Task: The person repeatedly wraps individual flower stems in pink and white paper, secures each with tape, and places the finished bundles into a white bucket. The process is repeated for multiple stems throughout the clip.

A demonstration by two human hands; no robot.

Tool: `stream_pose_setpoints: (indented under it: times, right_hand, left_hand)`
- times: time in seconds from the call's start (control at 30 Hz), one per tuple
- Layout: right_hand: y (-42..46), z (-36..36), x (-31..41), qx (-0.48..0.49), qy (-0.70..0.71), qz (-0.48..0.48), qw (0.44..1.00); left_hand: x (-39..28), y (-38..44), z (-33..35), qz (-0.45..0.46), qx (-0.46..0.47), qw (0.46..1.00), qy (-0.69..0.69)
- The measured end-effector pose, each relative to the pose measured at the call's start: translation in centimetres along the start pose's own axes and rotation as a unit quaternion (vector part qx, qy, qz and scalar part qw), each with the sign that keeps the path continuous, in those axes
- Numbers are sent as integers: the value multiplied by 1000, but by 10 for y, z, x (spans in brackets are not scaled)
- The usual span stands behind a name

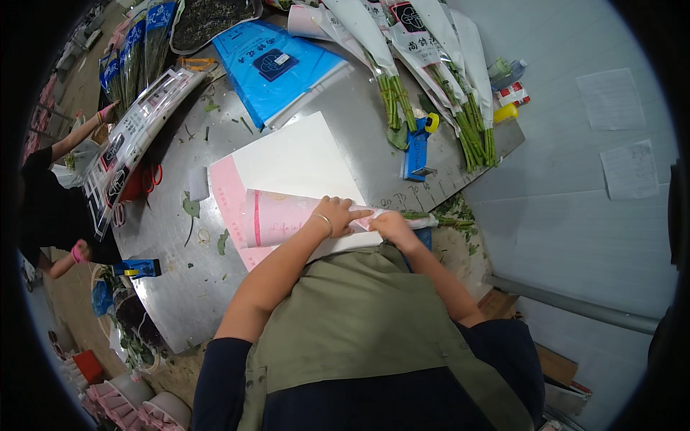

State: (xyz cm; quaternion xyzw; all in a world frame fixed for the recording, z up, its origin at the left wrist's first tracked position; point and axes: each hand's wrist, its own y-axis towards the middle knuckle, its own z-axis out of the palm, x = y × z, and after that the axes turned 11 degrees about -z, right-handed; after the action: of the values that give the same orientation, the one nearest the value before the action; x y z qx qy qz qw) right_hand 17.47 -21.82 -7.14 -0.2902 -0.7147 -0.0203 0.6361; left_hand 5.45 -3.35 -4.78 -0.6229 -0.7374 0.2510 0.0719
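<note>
A bouquet wrapped in a pink printed paper sleeve (277, 218) lies sideways on the metal table, close against my apron. Its green stems (453, 221) stick out to the right past the table edge; the blooms are hidden inside. My left hand (339, 216) lies over the middle of the sleeve and holds it, index finger stretched to the right. Close by, my right hand (392, 226) pinches the sleeve's narrow end near the stems. White wrapping sheets (302, 156) and a pink sheet (226, 188) are spread beneath and beyond the bouquet.
Wrapped flower bundles (399, 91) lie at the back right beside a blue tape dispenser (416, 153). A blue plastic-covered pack (280, 64) lies at the back. Another person (64, 178) stands at left by a long printed pack (140, 140). Red-handled scissors (154, 178) and leaf scraps lie nearby.
</note>
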Motion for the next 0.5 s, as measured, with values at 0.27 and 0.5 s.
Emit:
stream_pose_setpoints:
  times: [0.27,0.5]
  right_hand:
    - [-4,27,-7,-28,-524,-104,845]
    - [-13,-38,-31,-232,-376,-216,871]
  left_hand:
    - [15,17,-4,32,31,998,-32]
    - [0,14,1,-50,15,998,-32]
